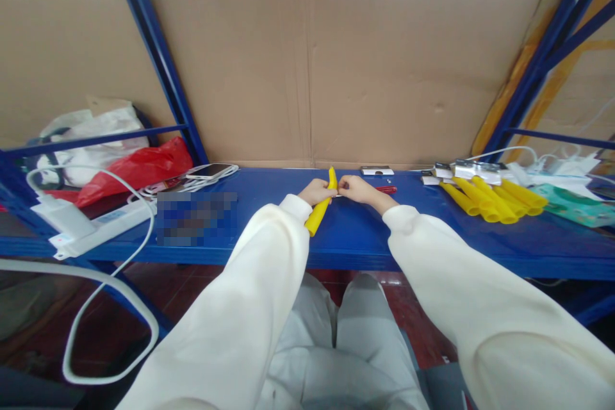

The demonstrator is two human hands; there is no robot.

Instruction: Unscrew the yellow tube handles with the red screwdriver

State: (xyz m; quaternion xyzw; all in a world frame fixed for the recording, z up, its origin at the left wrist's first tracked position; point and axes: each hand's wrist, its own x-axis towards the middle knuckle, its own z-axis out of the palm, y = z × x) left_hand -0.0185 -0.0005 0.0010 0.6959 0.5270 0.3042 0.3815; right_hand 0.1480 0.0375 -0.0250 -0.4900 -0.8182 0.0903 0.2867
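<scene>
Over the table [266, 195], 1 yellow tube [318, 216] is gripped by the left hand [317, 192], the right hand [354, 189] curled just beside it, contents undeterminable; the tube could twist or drop should the left grip slacken.

Back: tall brown cardboard sheet [384, 77], standing
Left end: long white power strip [111, 224], crumpled red plastic bag [144, 170] behind
Right end: green patterned packet [576, 206]
</scene>
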